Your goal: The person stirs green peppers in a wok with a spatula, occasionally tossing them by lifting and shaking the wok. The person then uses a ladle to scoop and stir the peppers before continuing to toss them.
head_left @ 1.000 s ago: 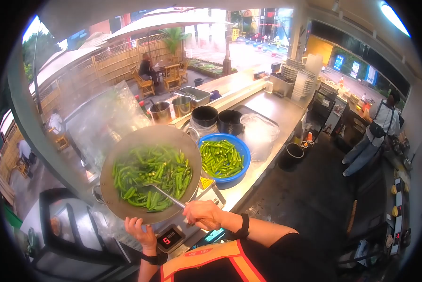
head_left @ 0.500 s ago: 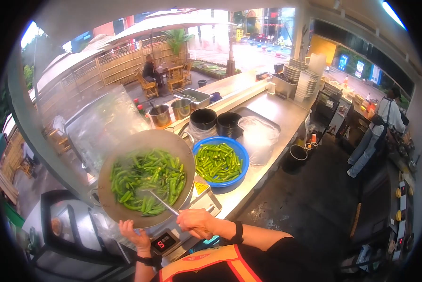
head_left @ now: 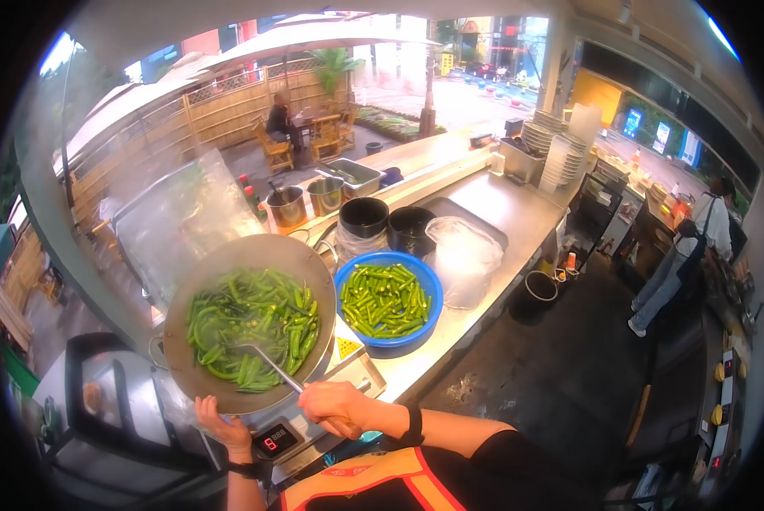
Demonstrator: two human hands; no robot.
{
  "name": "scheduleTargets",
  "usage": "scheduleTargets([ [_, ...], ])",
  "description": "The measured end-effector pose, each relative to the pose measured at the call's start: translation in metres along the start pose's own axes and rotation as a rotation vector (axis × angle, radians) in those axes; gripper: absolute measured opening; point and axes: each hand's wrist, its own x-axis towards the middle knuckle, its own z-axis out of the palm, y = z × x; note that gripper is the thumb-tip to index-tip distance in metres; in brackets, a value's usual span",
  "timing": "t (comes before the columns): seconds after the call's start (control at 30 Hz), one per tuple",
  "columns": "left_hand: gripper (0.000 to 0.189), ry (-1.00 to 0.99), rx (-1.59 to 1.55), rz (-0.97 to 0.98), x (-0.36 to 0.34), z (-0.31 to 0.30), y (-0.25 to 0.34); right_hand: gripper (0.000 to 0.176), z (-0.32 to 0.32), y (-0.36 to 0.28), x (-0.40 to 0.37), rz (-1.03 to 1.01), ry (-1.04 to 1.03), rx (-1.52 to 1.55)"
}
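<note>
A large wok [head_left: 304,264] stands on the cooker, full of steaming long green peppers [head_left: 254,319]. My right hand [head_left: 335,405] is closed round the handle of a metal wok spatula [head_left: 273,366]. The spatula slants down into the peppers, and its head is mostly buried among them. At the wok's near rim, my left hand [head_left: 224,430] grips the edge, with its fingers up against the outside. Close by on the right, a blue basin [head_left: 437,298] holds more green peppers [head_left: 386,300], lighter in colour.
A lit red digit shows on the cooker's display [head_left: 277,440]. Behind the basin are two black pots [head_left: 364,218] and a white plastic bag [head_left: 465,260]. Metal containers [head_left: 325,196] line the counter, with stacked bowls [head_left: 561,157] farther off. Another person [head_left: 684,247] stands at the right.
The view has shifted slightly, so the wok and basin sit a little farther left. My right hand keeps its hold on the spatula, and my left stays at the wok's rim.
</note>
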Motion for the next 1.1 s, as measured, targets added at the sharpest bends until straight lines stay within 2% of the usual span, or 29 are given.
scheduleTargets([
  [0.47,0.054,-0.031,-0.028,0.002,0.003,-0.006,0.001,0.019,0.005,0.007,0.014,0.014,-0.004,-0.037],
  [0.57,0.051,-0.036,-0.058,0.002,0.004,-0.007,0.003,0.011,-0.002,-0.002,0.027,0.080,-0.047,0.010],
  [0.63,0.050,-0.041,-0.071,0.000,0.005,-0.008,0.003,0.010,0.000,-0.009,0.036,-0.053,-0.076,-0.179],
  [0.77,0.049,-0.034,-0.091,0.009,0.005,-0.008,0.003,0.010,0.002,-0.038,0.067,-0.124,-0.142,-0.189],
  [0.87,0.048,-0.033,-0.097,0.000,0.004,-0.008,0.002,0.007,0.000,-0.050,0.092,-0.240,-0.121,-0.096],
  [0.93,0.047,-0.030,-0.095,-0.003,0.003,-0.006,0.001,0.009,0.008,-0.044,0.103,-0.300,0.126,-0.014],
  [1.0,0.046,-0.029,-0.096,0.002,0.002,-0.006,0.000,0.010,0.011,-0.017,0.110,-0.225,0.153,-0.105],
  [1.03,0.046,-0.028,-0.094,-0.001,0.002,-0.007,0.000,0.015,0.014,0.005,0.103,-0.065,0.151,-0.148],
  [1.07,0.045,-0.033,-0.102,-0.004,0.002,-0.007,0.001,0.015,0.016,0.022,0.102,-0.064,0.235,-0.188],
  [1.1,0.045,-0.036,-0.110,-0.008,0.003,-0.007,0.001,0.015,0.015,0.023,0.104,-0.065,0.232,-0.187],
])
